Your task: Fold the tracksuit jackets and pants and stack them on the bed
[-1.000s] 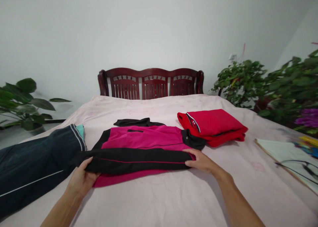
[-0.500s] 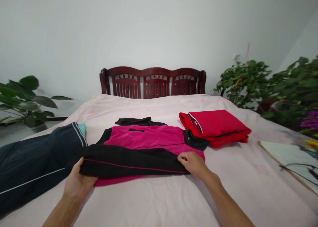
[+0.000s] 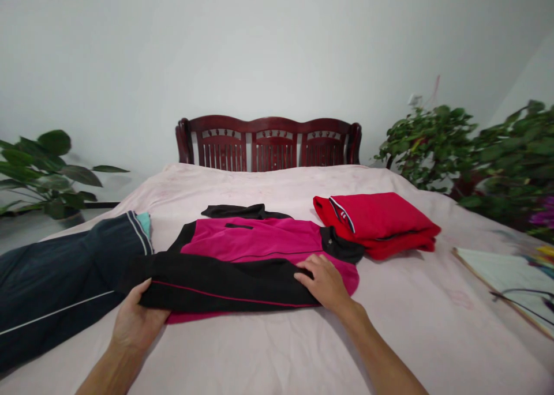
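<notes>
The person's left hand [image 3: 134, 323] gripped the near-left end of a black sleeve [image 3: 225, 279], thumb on top and fingers tucked under the cloth, with the forearm running back toward the wearer. The right hand [image 3: 324, 281] lay open and palm down on the sleeve's other end, fingers spread flat against the fabric and grasping nothing. The sleeve was folded across the front of a magenta-and-black jacket [image 3: 259, 239], which lay spread in the middle of a bed [image 3: 277, 354] covered with a pale pink sheet. The jacket's black collar pointed right, and a second black part showed at its far edge. The bed carried three garments in all. The jacket lay at the centre. A pair of navy trousers [image 3: 56, 279] with thin white stripes lay to the left, their waistband touching or just overlapping the sleeve's end. A folded red garment [image 3: 381, 219] lay to the right, just beside the jacket's collar. At the right edge of the bed a flat, pale printed sheet or board [image 3: 497, 268] lay well apart from the clothes, and its kind could not be made out. Behind the bed stood one dark red wooden headboard [image 3: 268, 144] with three slatted panels, set against a plain white wall [image 3: 259, 49]. One broad-leaved plant [image 3: 43, 176] stood to the left of the bed, and a bushy green plant [image 3: 433, 144] grew to the right with more foliage [image 3: 519, 164] beside it.
</notes>
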Tool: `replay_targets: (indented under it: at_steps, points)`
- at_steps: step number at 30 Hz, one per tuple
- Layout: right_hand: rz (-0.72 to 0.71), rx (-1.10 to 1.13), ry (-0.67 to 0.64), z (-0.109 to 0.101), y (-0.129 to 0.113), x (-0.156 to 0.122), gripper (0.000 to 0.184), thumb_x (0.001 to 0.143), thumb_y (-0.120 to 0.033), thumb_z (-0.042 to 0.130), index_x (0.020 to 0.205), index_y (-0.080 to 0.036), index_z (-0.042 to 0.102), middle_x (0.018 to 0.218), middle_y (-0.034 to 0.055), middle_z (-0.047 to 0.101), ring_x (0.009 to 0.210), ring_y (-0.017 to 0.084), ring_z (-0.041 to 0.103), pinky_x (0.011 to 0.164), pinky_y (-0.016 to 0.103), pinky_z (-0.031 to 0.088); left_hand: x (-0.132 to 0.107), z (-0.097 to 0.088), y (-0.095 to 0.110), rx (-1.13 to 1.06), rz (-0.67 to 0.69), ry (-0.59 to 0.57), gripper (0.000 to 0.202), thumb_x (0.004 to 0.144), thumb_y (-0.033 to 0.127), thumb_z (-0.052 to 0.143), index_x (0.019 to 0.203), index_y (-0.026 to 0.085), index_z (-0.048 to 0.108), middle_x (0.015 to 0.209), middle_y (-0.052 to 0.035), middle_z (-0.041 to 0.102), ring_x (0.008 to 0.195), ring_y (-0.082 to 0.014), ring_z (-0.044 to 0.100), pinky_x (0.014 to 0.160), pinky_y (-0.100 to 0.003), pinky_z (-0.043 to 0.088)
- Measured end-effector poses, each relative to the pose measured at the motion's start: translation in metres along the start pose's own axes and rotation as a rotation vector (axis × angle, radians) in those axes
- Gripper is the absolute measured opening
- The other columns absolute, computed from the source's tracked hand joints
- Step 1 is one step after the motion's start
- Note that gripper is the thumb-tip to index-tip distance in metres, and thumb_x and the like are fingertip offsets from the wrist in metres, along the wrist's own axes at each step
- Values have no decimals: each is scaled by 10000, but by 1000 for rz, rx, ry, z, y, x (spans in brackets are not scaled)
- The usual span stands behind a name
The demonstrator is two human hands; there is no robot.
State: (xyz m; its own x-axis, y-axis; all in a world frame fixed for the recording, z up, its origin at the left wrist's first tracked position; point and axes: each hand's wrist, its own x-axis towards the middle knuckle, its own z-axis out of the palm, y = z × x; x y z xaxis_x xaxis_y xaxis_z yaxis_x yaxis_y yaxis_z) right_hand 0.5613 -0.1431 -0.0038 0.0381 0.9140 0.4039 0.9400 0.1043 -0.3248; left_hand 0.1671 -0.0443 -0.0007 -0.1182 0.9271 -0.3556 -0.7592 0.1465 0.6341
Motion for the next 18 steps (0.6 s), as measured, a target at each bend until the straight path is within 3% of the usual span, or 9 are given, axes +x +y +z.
replay_targets:
  at_steps: [5, 8, 11, 14, 18]
  points:
    - [-48, -31, -6, 1, -5, 7, 234, 939, -334, 501, 887, -226, 702, 902, 52, 709, 882, 217, 613, 818, 343, 418, -2, -2, 1, -15, -7, 6, 402, 867, 117, 475, 1190, 232, 684, 930, -7, 783, 881, -199, 739, 942, -396, 577]
    - [140, -28, 47, -2, 2, 15, 314, 979, -332, 394, 911, -229, 683, 943, 49, 720, 888, 198, 636, 753, 301, 402, -3, -2, -1, -4, 18, -39, 457, 834, 46, 457, 1199, 211, 677, 923, -17, 781, 822, -182, 740, 928, -388, 584]
    - [348, -58, -51, 0, 13, 24, 315, 978, -344, 388, 904, -243, 677, 936, 21, 736, 865, 180, 656, 651, 266, 355, -1, -2, -6, 59, 10, -63, 476, 792, 6, 481, 1200, 166, 666, 932, -41, 774, 847, -187, 737, 894, -365, 600]
    - [344, -116, -152, 8, 21, 29, 297, 975, -340, 406, 930, -247, 684, 946, 19, 745, 878, 179, 667, 642, 263, 334, 3, -3, -8, 185, 35, -6, 434, 771, 19, 531, 1169, 130, 662, 912, -55, 762, 867, -199, 733, 830, -336, 621]
    - [335, -133, -168, 9, 26, 25, 350, 994, -396, 370, 907, -240, 671, 936, 30, 740, 914, 192, 672, 636, 270, 331, 6, -11, -1, 317, 167, 60, 394, 746, 56, 631, 1116, 184, 674, 928, -39, 741, 814, -162, 720, 715, -235, 620]
